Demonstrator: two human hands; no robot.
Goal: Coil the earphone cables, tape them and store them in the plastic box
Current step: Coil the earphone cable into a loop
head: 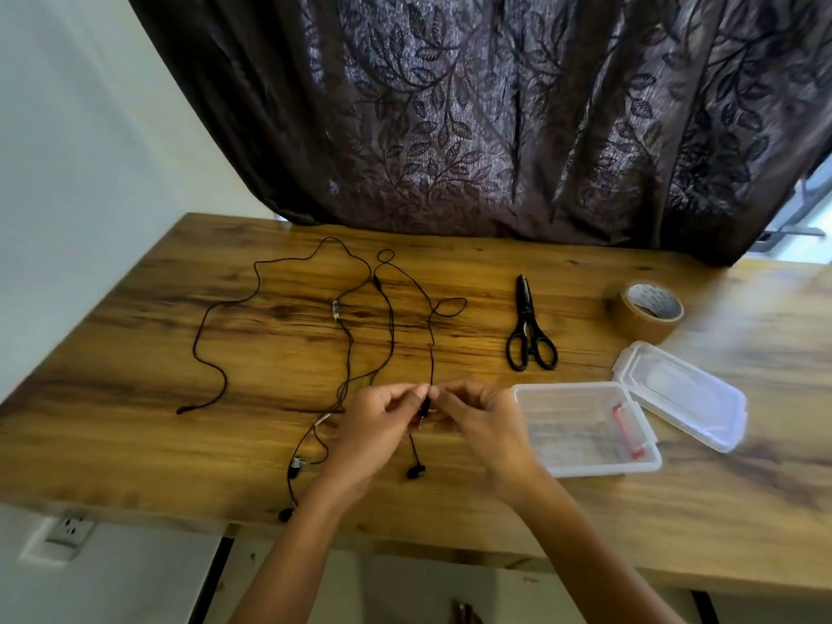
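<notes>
Black earphone cables (389,317) lie uncoiled across the wooden table (135,434), looping far to the left and back. My left hand (376,425) and my right hand (484,421) meet at the table's front middle, both pinching one cable near its earbud end. One earbud (416,472) dangles just below my fingers. Other earbuds (295,466) lie to the left, one (285,514) at the table's front edge. The clear plastic box (585,427) stands open right of my right hand, with its lid (680,394) beside it.
Black scissors (530,328) lie shut behind the box. A roll of brown tape (646,310) sits at the back right. A small pink item (628,425) rests inside the box. A dark patterned curtain (495,114) hangs behind the table. A wall socket (67,531) is below left.
</notes>
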